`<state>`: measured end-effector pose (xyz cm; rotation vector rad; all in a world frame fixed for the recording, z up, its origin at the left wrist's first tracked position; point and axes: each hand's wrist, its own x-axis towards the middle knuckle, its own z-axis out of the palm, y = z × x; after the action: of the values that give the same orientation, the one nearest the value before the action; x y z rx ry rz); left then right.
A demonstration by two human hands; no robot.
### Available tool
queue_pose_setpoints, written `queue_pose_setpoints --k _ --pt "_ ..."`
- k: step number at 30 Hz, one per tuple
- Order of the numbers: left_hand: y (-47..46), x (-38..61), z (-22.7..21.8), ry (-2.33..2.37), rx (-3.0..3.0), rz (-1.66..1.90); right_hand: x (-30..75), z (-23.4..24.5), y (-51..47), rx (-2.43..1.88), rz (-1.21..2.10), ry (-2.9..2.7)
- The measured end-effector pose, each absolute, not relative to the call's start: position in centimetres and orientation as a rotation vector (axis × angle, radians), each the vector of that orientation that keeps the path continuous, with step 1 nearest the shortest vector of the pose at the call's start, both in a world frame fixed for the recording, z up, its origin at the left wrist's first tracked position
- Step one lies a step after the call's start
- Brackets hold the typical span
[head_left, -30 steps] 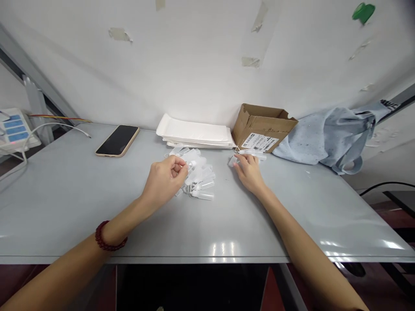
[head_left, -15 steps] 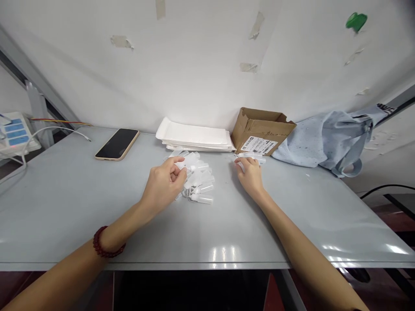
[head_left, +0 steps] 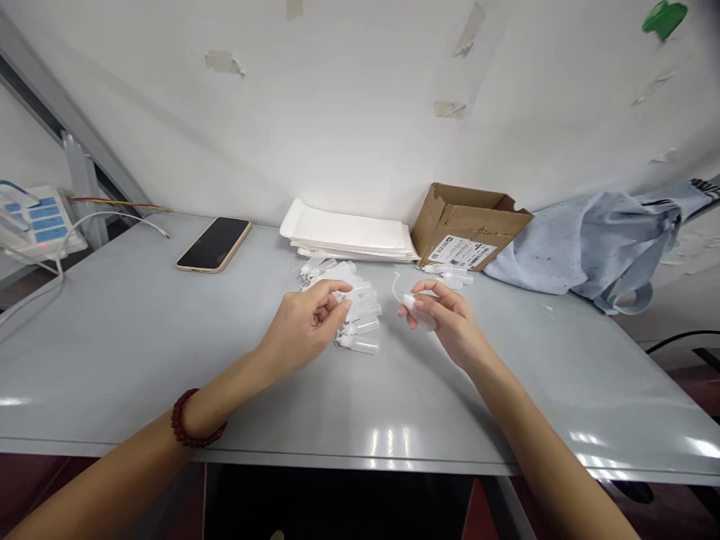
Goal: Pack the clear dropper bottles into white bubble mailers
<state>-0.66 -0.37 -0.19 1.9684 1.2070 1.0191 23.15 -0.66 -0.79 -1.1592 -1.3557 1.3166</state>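
My right hand (head_left: 450,322) grips a small translucent plastic bottle (head_left: 423,318) by its white cap end. A thin white cord (head_left: 395,283) curls up from that cap. My left hand (head_left: 311,319) hovers beside a pile of similar small bottles (head_left: 363,325), its fingers half curled. A gap shows between its thumb and index fingertip, and I see nothing held there. Part of the pile is hidden behind this hand. A few more bottles (head_left: 457,277) lie in front of the cardboard box, beyond my right hand.
A stack of white paper envelopes (head_left: 349,229) lies against the wall, left of an open cardboard box (head_left: 478,225). Pale blue cloth (head_left: 562,240) rests at the right. A phone (head_left: 214,244), a white cable (head_left: 112,214) and a power strip (head_left: 45,221) are at the left.
My right hand has come back from beside the box and lifted a bottle with a cord. The left hand has shifted right along the pile, and the view has turned slightly.
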Motion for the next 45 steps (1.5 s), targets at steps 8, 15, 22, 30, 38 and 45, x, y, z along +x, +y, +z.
queue_pose_setpoints --k 8,15,22,30,38,45 --pt "-0.8 -0.2 -0.2 1.067 1.908 0.891 22.4 -0.4 -1.6 -1.03 1.589 -1.469" --pt "-1.3 0.3 -0.6 0.987 2.019 0.894 22.0 -0.5 -1.8 -0.994 1.644 -1.497" --pt "-1.3 0.2 -0.1 1.031 1.947 0.925 22.0 -0.3 -1.9 -0.988 1.648 -1.512" --pt "-1.6 0.4 0.1 0.98 1.925 0.851 21.7 -0.3 -2.0 -0.971 1.624 -1.522" --pt "-1.7 0.5 0.1 0.979 1.871 0.835 21.7 -0.3 -2.1 -0.962 1.626 -1.556" --pt "-1.7 0.5 0.2 0.985 1.855 0.829 21.6 -0.3 -2.1 -0.943 1.627 -1.544"
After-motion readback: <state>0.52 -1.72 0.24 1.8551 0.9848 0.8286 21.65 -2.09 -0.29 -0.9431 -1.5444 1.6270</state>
